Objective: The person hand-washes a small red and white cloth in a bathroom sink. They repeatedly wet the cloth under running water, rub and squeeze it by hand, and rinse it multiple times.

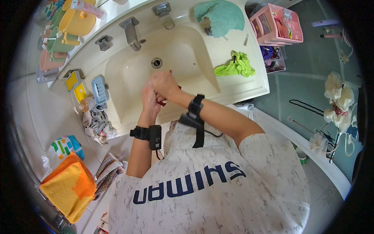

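My left hand (150, 99) and my right hand (165, 83) are pressed together over the near part of the cream washbasin (187, 41). The right hand is slightly blurred and lies across the top of the left one. Between them they grip a small dark red item (161, 103), probably cloth; only bits of it show past the fingers, with a whitish spot beside it. Beyond the hands is the metal drain (157, 62). The metal faucet (131, 33) stands behind it, and no running water can be seen.
A lime-green cloth (236, 65) and a teal towel (220, 17) lie on the right rim. A blue soap dish (100, 90) and crumpled grey cloths (99, 121) sit left. Orange-yellow cloth (70, 187) hangs lower left. Pink drawers (277, 25) stand right.
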A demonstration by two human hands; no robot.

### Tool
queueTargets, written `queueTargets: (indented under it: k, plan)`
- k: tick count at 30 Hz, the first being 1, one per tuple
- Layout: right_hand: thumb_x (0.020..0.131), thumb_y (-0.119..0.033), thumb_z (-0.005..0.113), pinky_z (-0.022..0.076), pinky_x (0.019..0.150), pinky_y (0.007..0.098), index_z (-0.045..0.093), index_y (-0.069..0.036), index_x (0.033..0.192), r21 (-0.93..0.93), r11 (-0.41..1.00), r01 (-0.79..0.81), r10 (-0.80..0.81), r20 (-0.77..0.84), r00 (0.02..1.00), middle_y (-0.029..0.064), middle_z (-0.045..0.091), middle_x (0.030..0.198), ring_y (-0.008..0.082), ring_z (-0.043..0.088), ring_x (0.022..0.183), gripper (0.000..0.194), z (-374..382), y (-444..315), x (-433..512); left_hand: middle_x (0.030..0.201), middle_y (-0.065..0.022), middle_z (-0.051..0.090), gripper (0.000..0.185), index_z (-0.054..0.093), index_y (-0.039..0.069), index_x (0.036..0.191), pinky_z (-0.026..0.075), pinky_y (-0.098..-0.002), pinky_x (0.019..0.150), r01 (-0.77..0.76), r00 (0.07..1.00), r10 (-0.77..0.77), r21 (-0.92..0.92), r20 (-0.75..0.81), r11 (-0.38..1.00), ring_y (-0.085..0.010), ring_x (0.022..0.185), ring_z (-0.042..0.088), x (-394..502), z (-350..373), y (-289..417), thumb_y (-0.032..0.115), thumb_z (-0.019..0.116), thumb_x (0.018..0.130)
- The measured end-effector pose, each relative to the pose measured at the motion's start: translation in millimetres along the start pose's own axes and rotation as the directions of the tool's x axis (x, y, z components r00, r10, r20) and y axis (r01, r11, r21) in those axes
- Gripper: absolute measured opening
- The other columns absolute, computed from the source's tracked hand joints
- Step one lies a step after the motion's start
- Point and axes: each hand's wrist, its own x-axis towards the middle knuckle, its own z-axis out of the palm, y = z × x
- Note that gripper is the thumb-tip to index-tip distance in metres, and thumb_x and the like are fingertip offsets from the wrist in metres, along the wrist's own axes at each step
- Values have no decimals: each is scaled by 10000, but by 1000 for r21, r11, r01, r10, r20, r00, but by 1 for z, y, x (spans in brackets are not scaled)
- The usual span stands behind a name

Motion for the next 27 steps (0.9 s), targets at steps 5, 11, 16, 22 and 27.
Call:
queueTargets:
  k: [5, 11, 16, 22, 27]
  plan:
    - [836, -204, 481, 492, 632, 432, 576, -22, 762, 186, 979, 89, -88, -15, 996, 185, 583, 768, 354, 587, 725, 218, 0, -6, -5, 672, -2, 496, 293, 513, 77, 873, 288, -243, 385, -91, 959, 67, -77, -274, 993, -94, 448, 364, -1, 10, -2, 323, 381, 962]
    - [876, -315, 511, 450, 559, 344, 594, -31, 785, 342, 930, -134, 158, -44, 986, 120, 603, 723, 277, 534, 589, 309, 14, 33, 0, 936, -36, 577, 343, 518, 64, 1059, 436, -284, 635, -14, 943, 15, -6, 332, 1000, -142, 778, 539, -10, -1, 21, 375, 425, 947]
    - [888, -439, 526, 432, 561, 262, 643, -30, 917, 574, 549, -607, 337, 512, 790, -11, 607, 765, 109, 508, 640, 426, -7, 87, 6, 829, -1, 578, 226, 577, 104, 979, 365, -220, 509, -299, 949, 311, 174, -47, 938, -85, 600, 473, -24, -9, 36, 301, 474, 941]
    - [883, -233, 595, 458, 615, 258, 607, -19, 996, 776, 490, -398, 300, 279, 912, 21, 625, 841, 89, 554, 691, 242, -30, 63, 5, 756, 28, 516, 175, 569, 84, 1010, 312, -178, 487, -302, 940, 330, 231, -92, 925, -48, 587, 423, -35, -24, 45, 230, 530, 922]
    - [864, -203, 565, 475, 575, 337, 570, -47, 912, 731, 660, -172, 112, 131, 985, 132, 619, 789, 202, 612, 658, 164, -18, -9, -4, 718, 15, 491, 209, 549, 82, 909, 338, -216, 451, -207, 973, 221, 180, -62, 962, -77, 553, 430, -22, -26, 36, 278, 486, 943]
